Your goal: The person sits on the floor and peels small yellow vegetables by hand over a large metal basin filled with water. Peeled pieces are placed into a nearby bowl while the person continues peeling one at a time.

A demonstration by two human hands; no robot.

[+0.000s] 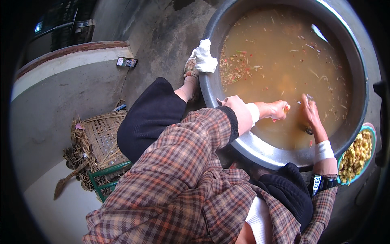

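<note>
Cloudy brown water fills a large metal basin (265, 157) in front of me, with reddish and pale scraps afloat, thickest at its left side. Over the water, my left hand (278, 110) is closed around a small pale-yellow and red piece (286, 108), mostly hidden by the fingers. My right hand (310, 114) is just to the right, partly in the water; its submerged fingers and anything in them are hidden. A small dark object (309, 131) shows by the right wrist. At the basin's lower right, a turquoise basket (374, 143) holds many yellowish, knobby pieces, possibly ginger (355, 158).
A crumpled white cloth or bag (205, 58) lies over the basin's left rim. Farther left are a phone (127, 62) on the floor, a woven bamboo tray (102, 134), a green frame (108, 171) and a small straw brush (65, 183). A low wall (73, 52) borders the floor.
</note>
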